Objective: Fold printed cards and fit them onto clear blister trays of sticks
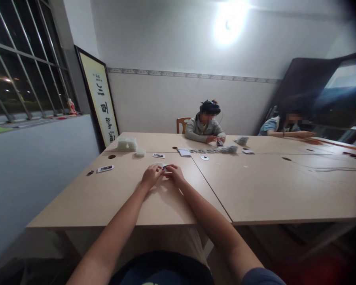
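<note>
My left hand [151, 175] and my right hand [175, 174] meet just above the table [178, 206], fingers bent in a pinch. Between their fingertips is a small dark piece [165, 168], too small and too covered to name. Both hands appear closed on it. A whitish flat thing shows partly behind the left fingers; the hand covers the rest. Beyond the hands lies a white card-like pack with a dark print [159, 156]. Farther left, a similar white pack [105, 169] lies flat near a small dark object [90, 173].
White foam-like blocks [127, 144] stand at the back left. White papers [184, 152], a round white disc [204, 158] and a row of small packs [229, 149] lie ahead. A co-worker [206, 126] sits opposite, another person [281, 126] at right. Cables [332, 169] cross the right side.
</note>
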The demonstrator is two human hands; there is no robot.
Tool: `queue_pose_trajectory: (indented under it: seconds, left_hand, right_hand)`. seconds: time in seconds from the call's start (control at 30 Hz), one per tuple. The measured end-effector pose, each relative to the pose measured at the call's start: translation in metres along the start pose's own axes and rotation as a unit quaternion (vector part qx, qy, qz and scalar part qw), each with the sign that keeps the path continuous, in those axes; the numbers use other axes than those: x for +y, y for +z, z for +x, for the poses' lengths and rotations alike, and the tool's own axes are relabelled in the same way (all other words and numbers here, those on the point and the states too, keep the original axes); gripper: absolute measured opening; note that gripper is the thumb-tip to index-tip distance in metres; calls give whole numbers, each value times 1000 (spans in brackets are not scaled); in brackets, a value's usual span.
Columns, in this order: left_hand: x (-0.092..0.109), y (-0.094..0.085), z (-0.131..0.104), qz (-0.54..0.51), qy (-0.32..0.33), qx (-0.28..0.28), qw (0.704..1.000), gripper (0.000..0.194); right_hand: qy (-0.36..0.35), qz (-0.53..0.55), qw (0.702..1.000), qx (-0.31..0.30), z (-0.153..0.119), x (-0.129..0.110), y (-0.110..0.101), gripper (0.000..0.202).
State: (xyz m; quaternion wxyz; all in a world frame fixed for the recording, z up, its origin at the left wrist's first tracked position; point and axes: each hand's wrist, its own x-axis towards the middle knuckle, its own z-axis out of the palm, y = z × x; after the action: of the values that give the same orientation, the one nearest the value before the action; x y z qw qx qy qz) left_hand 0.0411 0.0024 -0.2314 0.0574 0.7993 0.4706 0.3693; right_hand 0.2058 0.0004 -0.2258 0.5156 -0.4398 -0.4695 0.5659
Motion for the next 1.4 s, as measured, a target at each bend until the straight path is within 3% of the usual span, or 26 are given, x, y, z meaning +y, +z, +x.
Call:
queue_pose_trajectory:
  seconds: [0.5, 0.73, 0.87, 1.03, 1.2, 1.4]
  left_hand:
    - [-6, 4, 1, -99, -16, -25, 995, 31]
    - [-4, 5, 0, -197, -80, -18, 977, 31]
    - [-6, 9, 4, -273, -173, 15, 946, 33]
    - [-6, 9, 8, -380, -276, 35, 882, 36]
    - [-3, 3, 8, -440, -335, 57, 831, 37]
    - [-4, -4, 10, -461, -379, 108, 795, 39]
  right_hand:
    - [4, -13, 1000, 16, 3, -1, -2, 29]
    - [-10, -27, 999, 14, 4, -2, -7, 31]
    - [-29, -50, 998, 4, 5, -5, -9, 31]
    - [-51, -99, 991, -67, 2, -4, -4, 25]
    - [-65, -154, 979, -117, 0, -1, 3, 22]
    - [-67, -201, 973, -96, 4, 2, 1, 23]
